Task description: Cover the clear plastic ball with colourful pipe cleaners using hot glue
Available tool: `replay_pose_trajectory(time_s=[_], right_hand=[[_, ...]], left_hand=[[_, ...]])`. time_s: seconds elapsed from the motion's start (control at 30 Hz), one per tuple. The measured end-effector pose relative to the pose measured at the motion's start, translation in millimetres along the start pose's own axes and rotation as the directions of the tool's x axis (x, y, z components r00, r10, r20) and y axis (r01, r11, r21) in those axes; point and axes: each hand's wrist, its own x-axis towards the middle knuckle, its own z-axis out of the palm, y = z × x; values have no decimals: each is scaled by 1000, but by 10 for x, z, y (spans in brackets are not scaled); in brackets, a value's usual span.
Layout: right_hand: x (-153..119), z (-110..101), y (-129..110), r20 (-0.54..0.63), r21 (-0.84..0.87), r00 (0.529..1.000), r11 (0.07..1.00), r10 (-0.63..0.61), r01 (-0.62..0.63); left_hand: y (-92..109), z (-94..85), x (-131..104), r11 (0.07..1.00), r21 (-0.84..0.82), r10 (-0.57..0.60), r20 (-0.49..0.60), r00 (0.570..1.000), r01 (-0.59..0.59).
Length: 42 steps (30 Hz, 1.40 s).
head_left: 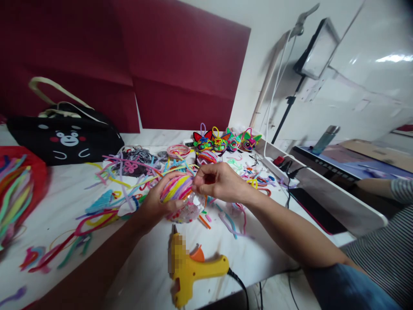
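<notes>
My left hand (153, 204) is wrapped round a clear ball (189, 211), its fingers behind and its thumb on the front. Pink, yellow, purple and orange pipe cleaners (176, 188) are wound over the upper part, and the see-through lower part shows bright specks inside. My right hand (217, 183) touches the ball's upper right side, thumb and fingertips pinched together; what lies between them is hidden. Below the ball, a yellow glue gun (193, 273) with an orange trigger lies on the white table (145, 275), nozzle pointing away from me.
Loose pipe cleaners (87, 224) litter the table. Several colourful animal-face ornaments (219, 144) stand at the back by a striped ball (207, 157). A black bag (66, 137) and red bundle (35, 181) are left; a phone (318, 211), power strip (282, 162) and another person's arm (374, 188) are right.
</notes>
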Motion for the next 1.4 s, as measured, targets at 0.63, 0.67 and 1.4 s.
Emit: replay_pose_trajectory(time_s=[0.63, 0.67, 1.4], right_hand=[[-117, 58, 69, -157, -77, 982, 992, -108, 97], [-118, 64, 70, -174, -79, 978, 992, -112, 100], [-110, 12, 103, -54, 344, 990, 933, 131, -104]], left_hand=[[-71, -47, 4, 999, -51, 14, 39, 999, -12], [-83, -55, 8, 998, -59, 8, 46, 999, -5], [-33, -59, -48, 978, -200, -42, 63, 997, 54]])
